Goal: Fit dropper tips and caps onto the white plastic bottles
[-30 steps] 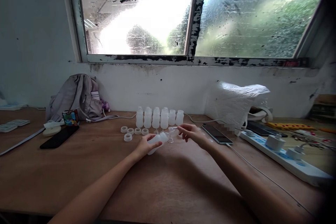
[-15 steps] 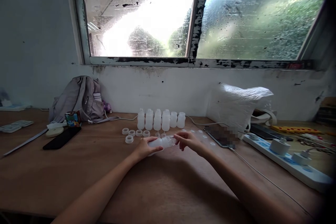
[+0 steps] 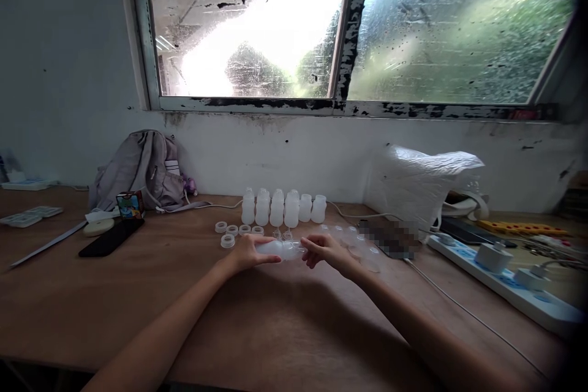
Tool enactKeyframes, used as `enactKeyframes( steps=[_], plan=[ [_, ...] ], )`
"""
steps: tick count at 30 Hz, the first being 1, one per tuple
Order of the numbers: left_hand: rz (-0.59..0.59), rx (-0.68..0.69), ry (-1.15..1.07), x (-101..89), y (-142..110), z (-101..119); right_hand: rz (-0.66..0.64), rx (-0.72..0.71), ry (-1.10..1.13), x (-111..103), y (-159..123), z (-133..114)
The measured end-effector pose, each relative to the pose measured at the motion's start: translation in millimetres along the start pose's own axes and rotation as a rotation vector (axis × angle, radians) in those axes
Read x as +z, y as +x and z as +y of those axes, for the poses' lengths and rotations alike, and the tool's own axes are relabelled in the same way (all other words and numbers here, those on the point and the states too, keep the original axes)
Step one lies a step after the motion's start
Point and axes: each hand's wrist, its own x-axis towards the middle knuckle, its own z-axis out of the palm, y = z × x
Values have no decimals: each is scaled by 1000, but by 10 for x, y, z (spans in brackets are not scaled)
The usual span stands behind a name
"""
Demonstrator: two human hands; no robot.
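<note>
I'd keep the milky-white plastic bottle (image 3: 268,247) steady and the small clear piece (image 3: 298,246) square to its mouth. The bottle is held sideways between the hands: the left hand (image 3: 245,253) curls round its body, the right hand (image 3: 325,250) pinches the clear piece at its mouth end.

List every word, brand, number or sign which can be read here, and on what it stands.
No text can be read.
Colourful box: any lettering is too small to read.
Power strip: any markings are too blurred.
Bottle in the left hand: no lettering can be made out.
</note>
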Motion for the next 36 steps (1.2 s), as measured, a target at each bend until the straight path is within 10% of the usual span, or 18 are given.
enactKeyframes(
  steps=[36],
  plan=[
    [9,44,87,-41,-28,143,-236,13,168,-56,-75,-32]
  ],
)
